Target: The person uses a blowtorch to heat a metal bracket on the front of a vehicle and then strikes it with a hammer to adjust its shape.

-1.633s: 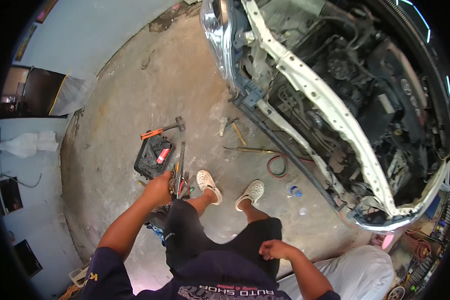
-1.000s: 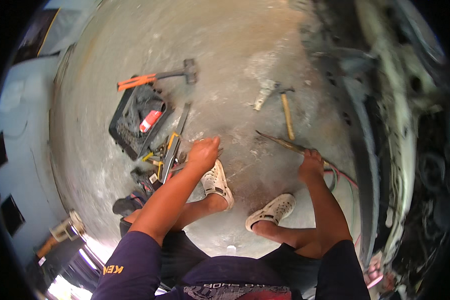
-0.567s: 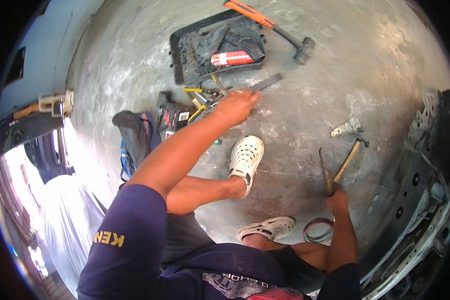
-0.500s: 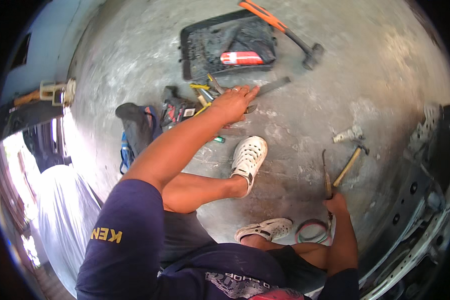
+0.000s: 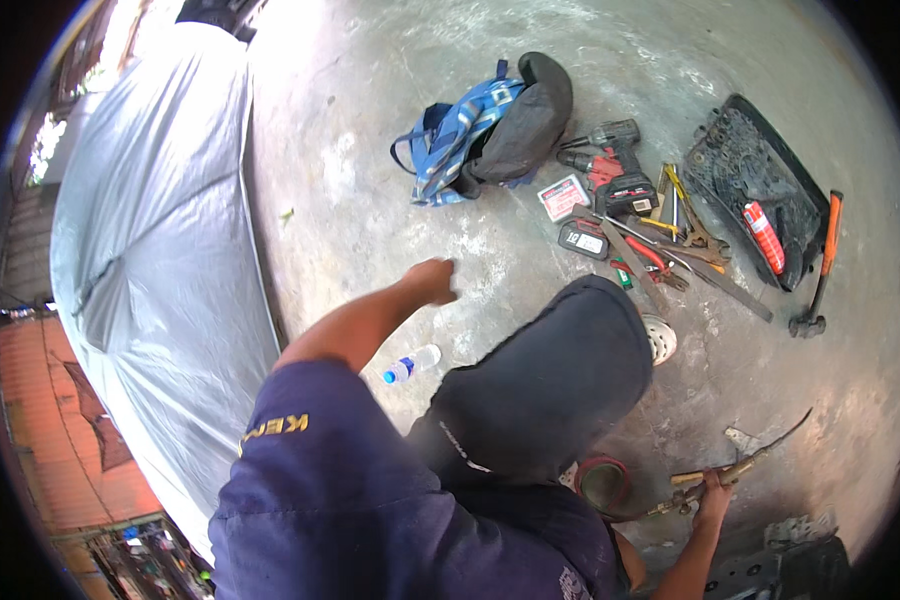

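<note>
My left hand (image 5: 433, 282) is held out over the concrete floor, left of my bent knee. Its fingers look curled in, slightly blurred; anything inside them is hidden. At the lower right, my right hand (image 5: 713, 494) grips a gas torch (image 5: 755, 461) by its body, its long curved tip pointing up and right. A reddish and green hose (image 5: 604, 487) lies coiled beside it. Close behind the torch shows a hammer's wooden handle (image 5: 686, 478), and a pale metal piece (image 5: 739, 438) lies just past it. A water bottle (image 5: 412, 364) with a blue cap rests on the floor below my left forearm.
Ahead lie a cordless drill (image 5: 615, 177), a battery (image 5: 582, 239), red-handled pliers (image 5: 646, 252) and several hand tools. A blue backpack (image 5: 460, 150) is left of them; a black tray (image 5: 828, 212) with a red can (image 5: 763, 238) and a sledgehammer (image 5: 828, 250) are right. A silver cover (image 5: 170, 220) stands left.
My view has turned left. My left hand has come away from the tools and swung left over the floor. My right hand still holds the torch, now tilted further right.
</note>
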{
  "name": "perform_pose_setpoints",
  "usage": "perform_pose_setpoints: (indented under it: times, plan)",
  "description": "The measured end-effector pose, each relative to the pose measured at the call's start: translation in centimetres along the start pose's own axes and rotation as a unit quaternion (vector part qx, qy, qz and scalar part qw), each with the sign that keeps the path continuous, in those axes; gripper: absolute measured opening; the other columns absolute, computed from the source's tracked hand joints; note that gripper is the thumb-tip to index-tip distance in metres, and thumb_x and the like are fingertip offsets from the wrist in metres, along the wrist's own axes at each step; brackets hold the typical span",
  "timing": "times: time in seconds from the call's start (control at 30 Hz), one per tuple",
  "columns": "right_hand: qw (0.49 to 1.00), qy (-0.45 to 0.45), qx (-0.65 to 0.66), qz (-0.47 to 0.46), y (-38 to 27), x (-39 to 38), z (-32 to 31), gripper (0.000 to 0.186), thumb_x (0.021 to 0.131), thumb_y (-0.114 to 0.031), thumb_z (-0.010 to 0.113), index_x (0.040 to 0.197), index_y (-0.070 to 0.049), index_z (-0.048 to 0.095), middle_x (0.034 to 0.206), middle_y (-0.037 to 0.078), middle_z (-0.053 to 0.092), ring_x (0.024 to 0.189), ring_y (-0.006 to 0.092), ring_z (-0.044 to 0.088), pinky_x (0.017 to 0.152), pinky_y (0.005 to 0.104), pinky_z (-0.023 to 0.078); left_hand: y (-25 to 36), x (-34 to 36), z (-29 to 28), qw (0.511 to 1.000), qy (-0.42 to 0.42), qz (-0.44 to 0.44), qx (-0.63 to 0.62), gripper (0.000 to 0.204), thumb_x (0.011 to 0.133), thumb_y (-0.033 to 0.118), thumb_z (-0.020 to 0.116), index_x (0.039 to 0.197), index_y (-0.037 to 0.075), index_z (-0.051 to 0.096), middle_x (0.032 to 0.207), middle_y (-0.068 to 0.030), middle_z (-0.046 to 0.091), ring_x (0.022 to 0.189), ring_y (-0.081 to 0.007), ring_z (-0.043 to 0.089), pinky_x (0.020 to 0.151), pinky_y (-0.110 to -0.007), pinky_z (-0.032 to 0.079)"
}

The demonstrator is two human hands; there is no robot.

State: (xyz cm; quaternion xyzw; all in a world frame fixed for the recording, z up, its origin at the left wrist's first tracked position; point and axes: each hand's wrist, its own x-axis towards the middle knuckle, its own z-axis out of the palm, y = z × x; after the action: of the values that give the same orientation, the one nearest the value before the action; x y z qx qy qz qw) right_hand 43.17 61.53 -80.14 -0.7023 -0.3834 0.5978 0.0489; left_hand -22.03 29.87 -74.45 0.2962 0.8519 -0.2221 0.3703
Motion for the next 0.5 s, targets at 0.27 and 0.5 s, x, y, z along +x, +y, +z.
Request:
perform_pose_setpoints:
  times: [0.27, 0.5]
  plan:
    - [1.000, 0.029, 0.005, -0.002, -7.3, -3.8, -1.4, 0.021, 0.089, -0.017, 0.074, 0.105, -0.007, 0.067, 0.099, 0.004, 0.066, 0.090, 0.0180, 0.064, 0.076, 0.0377, 0.054, -8.1, -11.1, 11.8, 0.942, -0.226, -0.204, -0.142, 0.120, 0.065, 0.072, 0.086, 0.140, -0.014, 0.049, 0.133, -0.0278, 0.065, 0.129, -0.0407, 0.061, 0.107, -0.043, 0.050]
    - [0.995, 0.071, -0.035, -0.054, -8.3, -6.1, -0.3, 0.014, 0.086, -0.015, 0.077, 0.089, -0.004, 0.072, 0.075, -0.002, 0.059, 0.066, 0.0118, 0.051, 0.061, 0.0321, 0.041, -12.7, -7.8, 28.8, 0.966, -0.199, -0.025, 0.163, 0.041, 0.070, 0.021, 0.085, 0.110, 0.013, 0.076, 0.106, -0.0128, 0.077, 0.103, -0.0312, 0.075, 0.084, -0.042, 0.059]
